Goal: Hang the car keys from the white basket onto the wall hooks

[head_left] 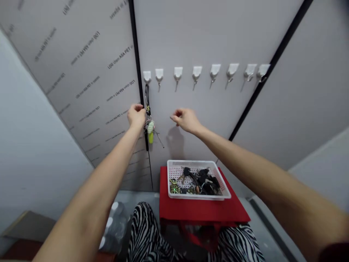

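Observation:
A keychain (150, 127) hangs by a black strap loop from the leftmost white hook (147, 76) on the wall panel. It carries a pale green charm, a yellow-green piece and keys. My left hand (136, 115) is at its left side, fingers curled and closed at the strap's lower fitting; the fingertips are partly hidden. To the right, my right hand (187, 120) is held up before the panel with thumb and fingers pinched together, nothing visible in them. Below it, a white plastic basket (199, 197) holds several keys and key rings (203, 178).
More white hooks (196, 72) run in a row to the right, with nothing hanging on them. The basket stands on a red stool (191, 211) between my knees in zebra-print trousers (144, 229). Clear bottles (116, 222) stand at lower left. Black strips (136, 47) edge the panel.

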{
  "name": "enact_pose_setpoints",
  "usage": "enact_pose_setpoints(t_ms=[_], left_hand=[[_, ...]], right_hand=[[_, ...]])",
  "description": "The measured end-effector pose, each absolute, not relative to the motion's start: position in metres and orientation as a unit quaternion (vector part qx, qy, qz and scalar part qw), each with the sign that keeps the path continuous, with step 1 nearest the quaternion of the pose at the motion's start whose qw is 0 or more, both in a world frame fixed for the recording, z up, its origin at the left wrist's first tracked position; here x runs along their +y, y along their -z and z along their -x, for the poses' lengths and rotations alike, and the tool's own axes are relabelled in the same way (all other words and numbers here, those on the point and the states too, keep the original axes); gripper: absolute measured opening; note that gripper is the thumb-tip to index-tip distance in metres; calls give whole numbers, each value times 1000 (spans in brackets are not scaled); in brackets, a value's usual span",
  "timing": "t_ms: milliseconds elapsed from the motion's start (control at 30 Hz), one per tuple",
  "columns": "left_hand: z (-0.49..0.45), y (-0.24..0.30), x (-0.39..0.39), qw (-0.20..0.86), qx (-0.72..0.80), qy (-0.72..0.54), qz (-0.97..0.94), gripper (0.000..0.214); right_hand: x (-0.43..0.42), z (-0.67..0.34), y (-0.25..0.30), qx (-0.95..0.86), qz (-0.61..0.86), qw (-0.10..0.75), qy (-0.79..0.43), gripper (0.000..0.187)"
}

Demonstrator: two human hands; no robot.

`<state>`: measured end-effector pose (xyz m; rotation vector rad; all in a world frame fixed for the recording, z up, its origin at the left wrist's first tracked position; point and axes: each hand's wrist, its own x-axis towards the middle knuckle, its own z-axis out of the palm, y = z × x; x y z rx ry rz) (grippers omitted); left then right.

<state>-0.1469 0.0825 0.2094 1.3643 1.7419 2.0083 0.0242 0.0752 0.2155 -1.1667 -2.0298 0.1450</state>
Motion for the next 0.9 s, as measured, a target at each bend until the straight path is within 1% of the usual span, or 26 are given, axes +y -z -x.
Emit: enact_pose_setpoints(t_ms=[100, 200, 267, 367, 433, 533, 667, 767, 900], left_hand=[[138, -178, 66, 70, 560, -677, -471, 16], [116, -139, 47, 117, 556, -633, -525, 16], [96, -113, 34, 152, 562, -570, -580, 16], [64, -81, 18, 166, 565, -435, -682, 18], [45, -64, 12, 154, 549, -351, -743, 21], [24, -46, 10, 126, 499, -260, -817, 28], [9, -33, 14, 94, 478, -175, -856, 25], [7, -32, 15, 97, 508, -171, -838, 21], [12, -35, 19, 153, 562, -253, -773, 19]], right_hand=[[59, -66, -170, -809, 497, 299, -100, 16], [45, -96, -124, -815, 523, 202, -146, 16], [38, -110, -98, -817, 536, 147, -151, 18], [30, -124, -74, -823, 544, 92, -133, 21], [26, -131, -66, -835, 531, 77, -127, 23], [23, -137, -60, -854, 497, 74, -138, 25], [20, -140, -55, -866, 482, 60, -122, 25], [18, -140, -53, -865, 489, 56, -93, 26], [16, -139, -53, -857, 506, 54, -87, 29]])
